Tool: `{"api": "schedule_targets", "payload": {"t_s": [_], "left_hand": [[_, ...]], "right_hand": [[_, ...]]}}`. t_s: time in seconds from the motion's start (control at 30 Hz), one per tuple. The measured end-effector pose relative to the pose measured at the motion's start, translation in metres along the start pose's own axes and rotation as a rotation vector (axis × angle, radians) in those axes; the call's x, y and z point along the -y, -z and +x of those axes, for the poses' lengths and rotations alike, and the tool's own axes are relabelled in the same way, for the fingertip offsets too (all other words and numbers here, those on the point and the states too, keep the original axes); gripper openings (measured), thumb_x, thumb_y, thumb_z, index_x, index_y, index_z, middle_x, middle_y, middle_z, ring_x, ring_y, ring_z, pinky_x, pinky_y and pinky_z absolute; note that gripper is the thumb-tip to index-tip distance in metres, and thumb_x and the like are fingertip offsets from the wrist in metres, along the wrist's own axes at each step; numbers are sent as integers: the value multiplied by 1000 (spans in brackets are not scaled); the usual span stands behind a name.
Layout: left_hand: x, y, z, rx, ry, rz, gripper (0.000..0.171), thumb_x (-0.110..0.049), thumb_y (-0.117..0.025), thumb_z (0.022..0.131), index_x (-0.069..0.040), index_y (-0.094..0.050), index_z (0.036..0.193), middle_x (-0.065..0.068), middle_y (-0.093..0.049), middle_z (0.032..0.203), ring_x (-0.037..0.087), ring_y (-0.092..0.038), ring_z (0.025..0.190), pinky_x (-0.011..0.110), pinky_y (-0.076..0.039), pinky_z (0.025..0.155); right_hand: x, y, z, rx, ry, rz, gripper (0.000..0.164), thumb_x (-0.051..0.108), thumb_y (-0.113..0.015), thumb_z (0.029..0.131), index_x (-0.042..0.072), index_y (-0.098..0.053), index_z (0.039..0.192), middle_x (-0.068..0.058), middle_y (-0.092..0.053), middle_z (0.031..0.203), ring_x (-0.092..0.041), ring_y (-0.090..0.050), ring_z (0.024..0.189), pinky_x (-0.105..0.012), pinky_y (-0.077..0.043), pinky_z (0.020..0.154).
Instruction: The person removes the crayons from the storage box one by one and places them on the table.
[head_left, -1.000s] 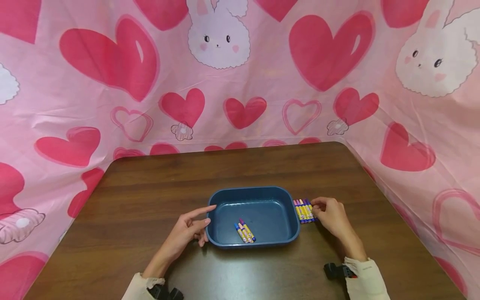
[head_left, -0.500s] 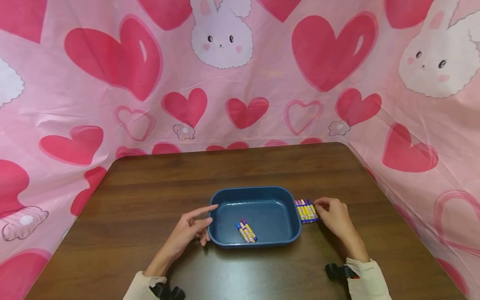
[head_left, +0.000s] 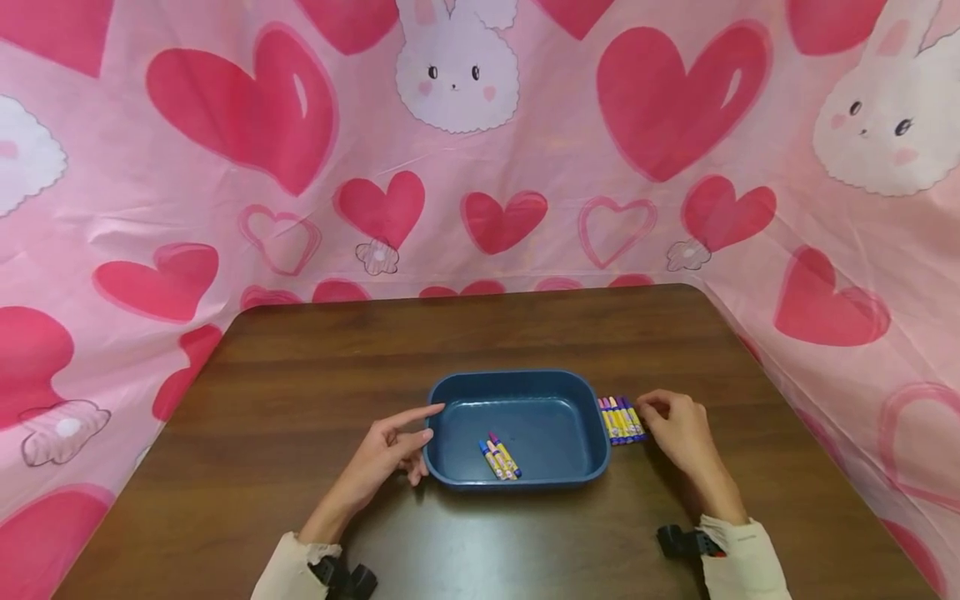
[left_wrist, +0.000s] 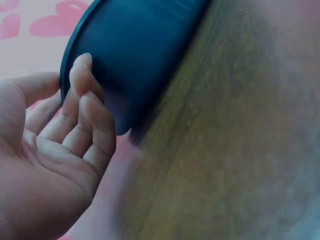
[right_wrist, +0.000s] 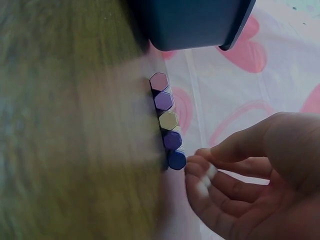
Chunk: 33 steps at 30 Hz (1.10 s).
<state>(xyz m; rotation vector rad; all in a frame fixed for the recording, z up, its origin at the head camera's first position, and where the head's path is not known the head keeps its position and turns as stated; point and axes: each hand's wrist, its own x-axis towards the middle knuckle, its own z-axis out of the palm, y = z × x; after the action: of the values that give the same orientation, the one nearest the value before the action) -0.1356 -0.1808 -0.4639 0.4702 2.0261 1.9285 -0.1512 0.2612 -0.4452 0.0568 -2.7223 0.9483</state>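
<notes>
The head view is showing a tray (head_left: pixel 517 483) sitting on the worktop (head_left: pixel 337 375), three crayons (head_left: pixel 499 460) lying inside and five crayons (head_left: pixel 622 422) outside. Left wrist: the left hand (left_wrist: pixel 60 150) is touching the rim, grip apart. Right wrist: the right hand (right_wrist: pixel 267 200) is resting just beside the blue crayon (right_wrist: pixel 177 160), fingertips together.

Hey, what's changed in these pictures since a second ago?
Only the head view has plainly shifted: the scene sits further right, apparently from the camera turning. No grip visibly changed. Three crayons stay in the tray, the crayon row beside it, the left hand at its edge, the right hand by the row's end.
</notes>
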Motion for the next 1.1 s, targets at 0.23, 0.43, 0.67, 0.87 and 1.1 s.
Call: {"api": "schedule_targets", "payload": {"t_s": [0.23,0.43,0.67,0.87,1.1], "left_hand": [[3,-1,3,-6,2,-38,49,-22,-57,103,-6,-47,148,15,-66,68,18,-62,52,31,-57,56],[6,0,1,-8,14,-59,50,-23,-56,103,-6,-45,149,12,-66,67,17,-62,53,29,-56,56],[9,2,-1,11,17,-106,50,-20,-54,104,-2,-42,149,9,-66,68,16,-61,54,26,-55,56],[8,2,-1,9,16,-109,50,-19,-54,104,-2,-42,149,9,-66,68,16,-61,54,27,-55,56],[4,0,0,9,2,-80,49,-19,-55,104,-3,-44,149,10,-66,68,17,-61,54,29,-55,56]], "right_hand": [[18,-8,-2,-107,87,34,9,6,-67,92,4,-75,96,-8,-73,87,-22,-62,78,-38,-49,73],[57,-20,-8,-134,266,82,13,-5,-70,86,2,-75,96,-9,-71,91,-19,-62,78,-42,-55,70],[102,-36,-11,38,353,121,15,1,-74,85,7,-74,100,-4,-69,99,-18,-62,84,-39,-56,73],[128,-57,-9,265,385,78,7,5,-72,87,12,-70,88,5,-63,86,-12,-58,80,-31,-54,74],[134,-82,-8,589,342,107,8,8,-71,87,10,-64,89,9,-58,69,-5,-54,63,-26,-47,61]]}}
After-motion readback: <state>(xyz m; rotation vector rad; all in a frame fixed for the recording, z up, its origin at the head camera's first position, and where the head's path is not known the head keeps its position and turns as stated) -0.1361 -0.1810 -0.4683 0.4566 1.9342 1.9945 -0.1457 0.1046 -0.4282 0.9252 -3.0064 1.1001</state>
